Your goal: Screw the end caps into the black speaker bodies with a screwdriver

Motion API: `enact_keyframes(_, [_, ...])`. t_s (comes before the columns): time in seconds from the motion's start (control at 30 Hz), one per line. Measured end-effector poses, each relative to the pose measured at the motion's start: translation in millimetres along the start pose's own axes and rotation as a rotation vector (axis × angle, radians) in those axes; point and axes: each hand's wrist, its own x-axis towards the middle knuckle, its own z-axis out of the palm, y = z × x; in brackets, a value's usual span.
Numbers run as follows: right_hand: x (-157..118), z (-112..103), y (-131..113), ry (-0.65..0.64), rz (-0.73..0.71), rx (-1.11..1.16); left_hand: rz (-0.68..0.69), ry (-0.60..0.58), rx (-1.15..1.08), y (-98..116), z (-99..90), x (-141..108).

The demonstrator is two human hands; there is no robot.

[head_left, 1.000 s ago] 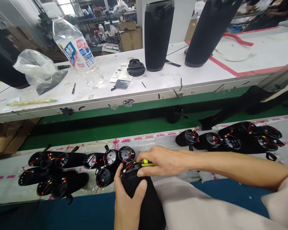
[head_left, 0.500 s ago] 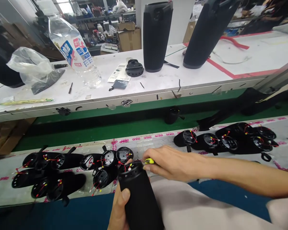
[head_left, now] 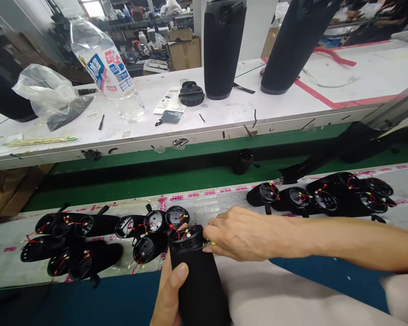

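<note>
A black cylindrical housing (head_left: 200, 283) tilts in front of me, its open rim facing up with red wires and small connectors inside. My left hand (head_left: 172, 290) is wrapped round its left side, thumb on the black fabric. At the right of the rim, my right hand (head_left: 236, 233) is closed round a small yellow tool (head_left: 213, 243); most of the tool is hidden by the fingers, and its end lies against the rim. Just left of the rim stands another open housing (head_left: 177, 217).
Many similar housings lie on the lower bench (head_left: 224, 203), left and right. The white shelf (head_left: 149, 131) above bears a plastic bottle (head_left: 112, 72), a plastic bag (head_left: 46, 88), a black cap (head_left: 191, 93) and two tall black cylinders (head_left: 222, 54). A cardboard box (head_left: 185, 52) stands behind.
My right hand has turned and closed more over the yellow tool, so less of the yellow shows. The held housing has shifted slightly in view, with my left hand still round it.
</note>
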Motion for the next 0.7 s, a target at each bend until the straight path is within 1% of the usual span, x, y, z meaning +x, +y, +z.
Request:
enact_keyframes(0.1, [0,-1,-2,-0.016,0.008,-0.012,0.018,0.000,0.041,0,3.2,1])
enact_keyframes(0.2, [-1,4,-2,-0.026,0.015,-0.006,0.042,0.012,0.077,0,5.9,2])
enact_keyframes(0.33, [-3,8,-2,-0.009,0.017,0.012,0.078,0.013,0.108,2,10.0,0])
enact_keyframes(0.4, [-4,4,-2,-0.023,0.009,0.018,0.081,0.003,0.138,6,12.3,-3])
enact_keyframes(0.53, [-1,-9,-1,-0.127,0.024,0.049,0.093,0.006,0.230,11,13.9,-6])
enact_keyframes(0.6, [1,-10,2,-0.150,0.029,0.053,0.075,-0.004,0.211,8,11.5,-2])
enact_keyframes(0.7, [3,-4,8,-0.110,0.016,0.072,0.074,-0.045,0.098,-1,4.4,7])
